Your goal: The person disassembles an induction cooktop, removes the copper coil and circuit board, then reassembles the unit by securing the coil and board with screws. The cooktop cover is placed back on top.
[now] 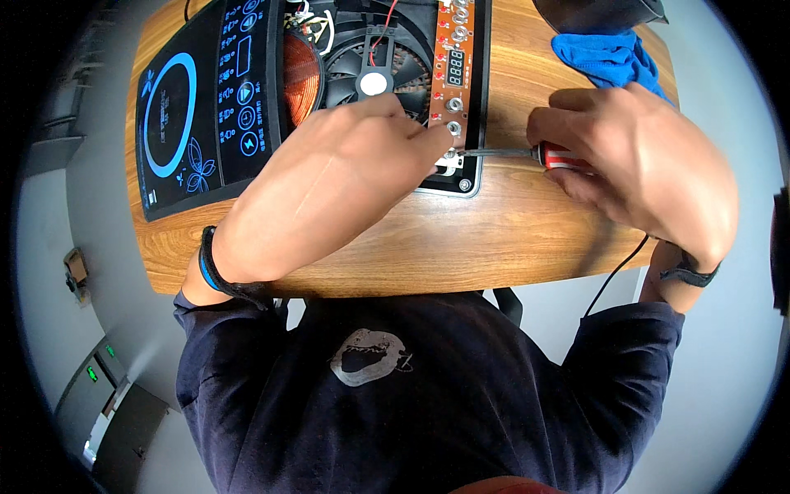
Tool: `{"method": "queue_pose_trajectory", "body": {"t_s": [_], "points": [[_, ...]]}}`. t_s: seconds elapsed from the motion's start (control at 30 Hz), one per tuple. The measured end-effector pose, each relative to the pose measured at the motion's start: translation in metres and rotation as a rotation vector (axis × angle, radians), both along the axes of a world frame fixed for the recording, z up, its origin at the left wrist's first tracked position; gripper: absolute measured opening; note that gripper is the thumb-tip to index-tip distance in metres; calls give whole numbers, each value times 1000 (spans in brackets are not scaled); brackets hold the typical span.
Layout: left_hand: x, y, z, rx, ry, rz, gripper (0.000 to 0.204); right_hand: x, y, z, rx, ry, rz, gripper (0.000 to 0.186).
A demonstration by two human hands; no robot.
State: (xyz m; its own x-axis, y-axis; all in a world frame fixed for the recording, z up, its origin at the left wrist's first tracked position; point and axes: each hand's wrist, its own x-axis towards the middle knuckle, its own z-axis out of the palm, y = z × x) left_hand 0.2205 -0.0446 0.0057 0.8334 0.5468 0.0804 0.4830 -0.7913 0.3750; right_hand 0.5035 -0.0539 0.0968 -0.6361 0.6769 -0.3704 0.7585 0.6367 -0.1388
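An opened induction cooker (pixel 481 82) lies on the wooden table, its coil, fan and wiring bare. Along its right side runs a brown control circuit board (pixel 452 86) with a small digit display and several round spring contacts. My right hand (pixel 638 156) is closed around the red handle of a screwdriver (pixel 502 152), held nearly level. The shaft points left, and its tip is at the near end of the board, by a white part. My left hand (pixel 346 169) reaches over the coil and fan, fingers pinched at that same end; what they grip is hidden.
The cooker's black glass top panel (pixel 210 99) with blue markings lies at the left. A blue cloth (pixel 609 58) and a dark container (pixel 597 12) are at the far right. A thin black cable (pixel 613 278) hangs by the table's near right edge.
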Motion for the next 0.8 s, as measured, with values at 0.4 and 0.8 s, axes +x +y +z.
{"method": "queue_pose_trajectory", "body": {"t_s": [0.4, 0.8], "points": [[-1, 8, -1, -68, -201, 10, 32, 11, -10, -1, 0, 166, -76, 29], [-1, 9, 1, -38, -200, 23, 21, 9, -8, -1, -17, 261, -23, 29]]}}
